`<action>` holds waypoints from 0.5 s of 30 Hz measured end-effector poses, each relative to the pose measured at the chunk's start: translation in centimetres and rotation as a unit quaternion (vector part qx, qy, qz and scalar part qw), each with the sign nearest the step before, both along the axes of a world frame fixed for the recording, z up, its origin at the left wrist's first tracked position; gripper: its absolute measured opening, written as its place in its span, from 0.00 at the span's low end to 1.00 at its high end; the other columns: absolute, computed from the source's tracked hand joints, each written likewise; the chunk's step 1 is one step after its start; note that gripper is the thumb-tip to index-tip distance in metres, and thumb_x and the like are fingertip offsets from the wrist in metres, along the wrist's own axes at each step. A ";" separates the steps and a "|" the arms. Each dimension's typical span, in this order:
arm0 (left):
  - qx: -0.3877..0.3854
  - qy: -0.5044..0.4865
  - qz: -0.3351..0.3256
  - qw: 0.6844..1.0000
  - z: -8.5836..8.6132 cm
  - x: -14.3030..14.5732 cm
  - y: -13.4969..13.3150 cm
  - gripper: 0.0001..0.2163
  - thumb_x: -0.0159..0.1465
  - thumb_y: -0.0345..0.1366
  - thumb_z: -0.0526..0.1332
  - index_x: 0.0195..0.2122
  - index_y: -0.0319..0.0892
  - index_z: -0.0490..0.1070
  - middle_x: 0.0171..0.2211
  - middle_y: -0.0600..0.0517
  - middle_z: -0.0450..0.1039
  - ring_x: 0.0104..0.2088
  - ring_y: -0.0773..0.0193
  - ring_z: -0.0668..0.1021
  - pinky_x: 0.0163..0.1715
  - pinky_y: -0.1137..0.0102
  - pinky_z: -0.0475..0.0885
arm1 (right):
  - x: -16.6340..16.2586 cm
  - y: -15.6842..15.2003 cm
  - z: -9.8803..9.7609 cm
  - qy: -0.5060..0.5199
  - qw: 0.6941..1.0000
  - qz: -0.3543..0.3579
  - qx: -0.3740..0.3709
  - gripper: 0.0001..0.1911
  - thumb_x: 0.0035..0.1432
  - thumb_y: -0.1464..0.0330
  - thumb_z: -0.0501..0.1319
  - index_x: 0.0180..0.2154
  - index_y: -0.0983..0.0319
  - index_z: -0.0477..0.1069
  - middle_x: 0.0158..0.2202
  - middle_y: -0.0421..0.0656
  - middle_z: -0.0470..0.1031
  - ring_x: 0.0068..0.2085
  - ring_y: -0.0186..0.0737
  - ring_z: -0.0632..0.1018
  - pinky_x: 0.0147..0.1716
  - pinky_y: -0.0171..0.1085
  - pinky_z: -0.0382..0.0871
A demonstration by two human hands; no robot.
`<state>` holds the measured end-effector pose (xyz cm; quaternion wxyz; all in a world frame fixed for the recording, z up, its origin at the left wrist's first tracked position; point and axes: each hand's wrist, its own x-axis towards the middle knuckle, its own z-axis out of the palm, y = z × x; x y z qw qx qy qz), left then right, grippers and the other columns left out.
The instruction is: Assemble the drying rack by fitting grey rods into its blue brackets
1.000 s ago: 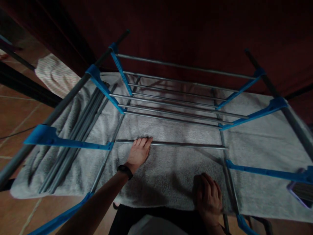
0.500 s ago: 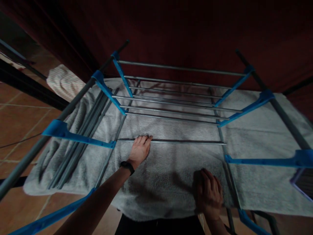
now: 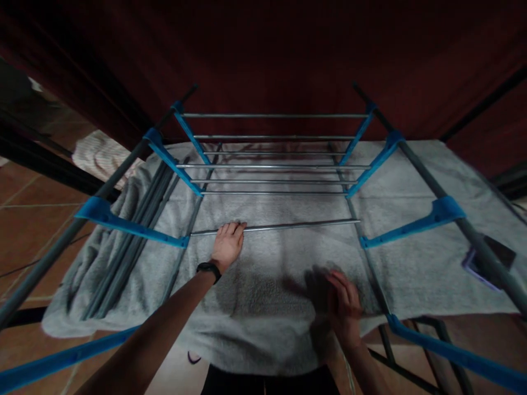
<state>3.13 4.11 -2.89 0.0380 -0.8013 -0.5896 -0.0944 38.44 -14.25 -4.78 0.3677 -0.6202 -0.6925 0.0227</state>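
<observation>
My left hand point(image 3: 228, 243) is closed around a thin metal rod point(image 3: 300, 225) near its left end. That end meets the blue plastic bracket point(image 3: 140, 232) on the left side of a rack frame. The rod's right end lies by the right upright, a little above the tip of the right blue bracket point(image 3: 405, 226), apart from it. My right hand point(image 3: 345, 307) hovers over the grey blanket point(image 3: 267, 285) with loosely bent fingers and nothing in them. Farther off, several metal rods point(image 3: 272, 165) span pairs of blue brackets.
Several loose grey tubes point(image 3: 129, 252) lie on the blanket at left, beside a striped cloth point(image 3: 101, 156). A dark flat object with a purple edge point(image 3: 473, 270) rests at right, behind a thick grey pole point(image 3: 424, 173). A dark red curtain point(image 3: 267, 55) hangs behind.
The view has turned right. The rod's right end now sits above the right bracket's tip, having been at about its height or nearer. My right hand has lifted and shifted toward the rod.
</observation>
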 end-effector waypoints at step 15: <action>0.030 0.012 -0.018 0.999 -0.4 -0.8 0.7 0.19 0.73 0.35 0.49 0.58 0.42 0.74 0.45 0.42 0.77 0.47 0.48 0.76 0.50 0.57 0.69 | -17.0 1.0 -3.2 0.146 0.853 0.262 -0.428 0.18 0.70 0.65 0.53 0.54 0.50 0.77 0.52 0.40 0.82 0.57 0.44 0.79 0.61 0.47 0.69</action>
